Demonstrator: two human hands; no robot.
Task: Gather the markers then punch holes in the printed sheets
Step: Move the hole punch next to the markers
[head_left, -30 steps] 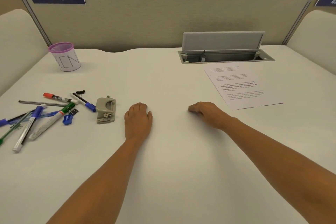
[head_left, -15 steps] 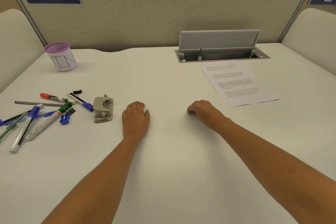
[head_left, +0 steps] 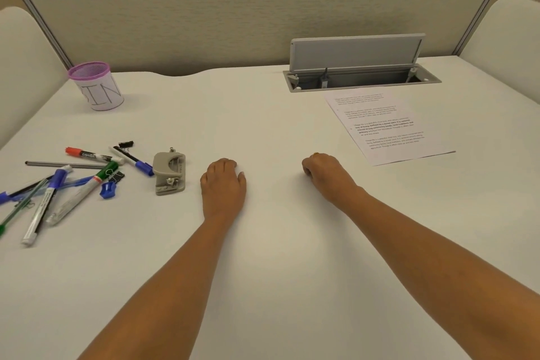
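Several markers lie scattered at the left of the white desk: a red-capped marker (head_left: 87, 154), a green-capped marker (head_left: 81, 193), a blue-capped marker (head_left: 45, 203) and a thin blue-tipped one (head_left: 133, 159). A grey hole punch (head_left: 169, 172) sits just right of them. Printed sheets (head_left: 385, 126) lie at the right, near the back. My left hand (head_left: 223, 187) rests palm down on the desk, right of the punch, holding nothing. My right hand (head_left: 325, 174) rests with its fingers curled under, left of the sheets, with nothing visible in it.
A mesh cup with a purple rim (head_left: 96, 86) stands at the back left. An open grey cable hatch (head_left: 359, 67) sits behind the sheets. Black binder clips (head_left: 126, 144), a blue sharpener (head_left: 106, 185) and a grey pencil (head_left: 64, 164) lie among the markers. Partition walls ring the desk.
Both hands stay in place on the desk; only the camera view has shifted slightly.
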